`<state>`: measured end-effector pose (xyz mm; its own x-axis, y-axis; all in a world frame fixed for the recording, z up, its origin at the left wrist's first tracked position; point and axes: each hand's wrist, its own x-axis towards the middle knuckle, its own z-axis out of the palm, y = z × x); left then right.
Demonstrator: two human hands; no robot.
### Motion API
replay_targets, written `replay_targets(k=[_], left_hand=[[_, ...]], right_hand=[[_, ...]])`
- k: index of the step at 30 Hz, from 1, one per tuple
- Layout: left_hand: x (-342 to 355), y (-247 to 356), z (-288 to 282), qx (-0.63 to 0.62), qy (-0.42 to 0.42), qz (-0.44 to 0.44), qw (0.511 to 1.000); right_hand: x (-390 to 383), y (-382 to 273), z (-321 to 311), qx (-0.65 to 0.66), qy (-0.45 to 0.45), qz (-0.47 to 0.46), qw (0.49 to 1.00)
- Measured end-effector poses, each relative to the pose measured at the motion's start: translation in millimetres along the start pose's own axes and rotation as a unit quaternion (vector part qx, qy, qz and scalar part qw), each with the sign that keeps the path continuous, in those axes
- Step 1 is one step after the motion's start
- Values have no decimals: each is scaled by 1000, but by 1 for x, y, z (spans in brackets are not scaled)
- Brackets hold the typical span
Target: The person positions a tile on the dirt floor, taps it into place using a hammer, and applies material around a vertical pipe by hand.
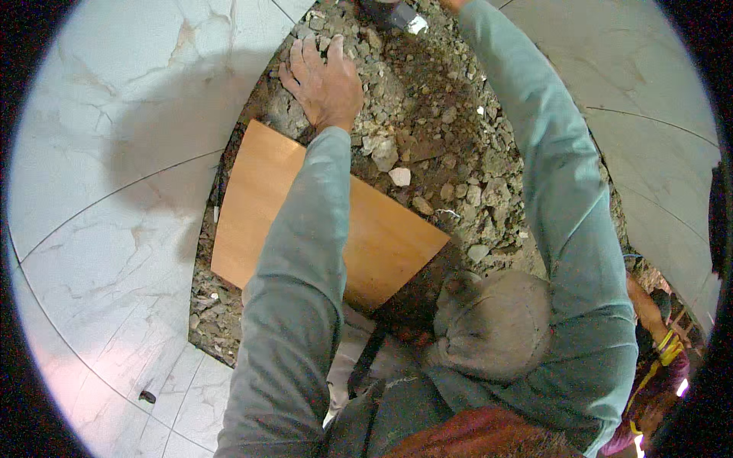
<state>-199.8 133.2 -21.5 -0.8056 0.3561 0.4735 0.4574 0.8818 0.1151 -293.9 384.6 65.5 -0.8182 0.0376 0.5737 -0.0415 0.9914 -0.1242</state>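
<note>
My left hand point(327, 85) rests with spread fingers on broken rubble point(427, 99) near the top of the view, and nothing shows in it. My right arm reaches up to the top edge, where only a sliver of my right hand point(456, 3) shows; its fingers are out of view. Just left of it, a dark tool-like object point(391, 14) with a pale tip is cut off by the edge, and whether the hand touches it is hidden. Beneath my left forearm lies a flat orange-brown board point(393, 237) on the rubble.
Pale marbled tiles point(114, 153) border the rubble strip on the left, and more tiles point(641, 114) on the right. A dusty beige rounded form point(496, 324), apparently my knee, is beside the board. At lower right is another person's maroon sleeve point(672, 382). A small dark piece point(147, 396) lies on the left tiles.
</note>
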Motion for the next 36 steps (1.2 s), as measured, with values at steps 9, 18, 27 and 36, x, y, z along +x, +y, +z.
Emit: replay_targets(k=[9,18,27,36], left_hand=[[-2,2,-5,18,1,8,1000],[-2,3,-2,5,-23,4,1000],[-2,-2,-1,-22,-6,-5,1000],[2,-2,-1,-13,-34,-6,999]], right_hand=[[7,-1,3,5,-42,24,999],[0,-8,-7,41,-4,26,999],[-4,-11,-17,43,-80,51,995],[9,-9,9,13,-38,10,999]])
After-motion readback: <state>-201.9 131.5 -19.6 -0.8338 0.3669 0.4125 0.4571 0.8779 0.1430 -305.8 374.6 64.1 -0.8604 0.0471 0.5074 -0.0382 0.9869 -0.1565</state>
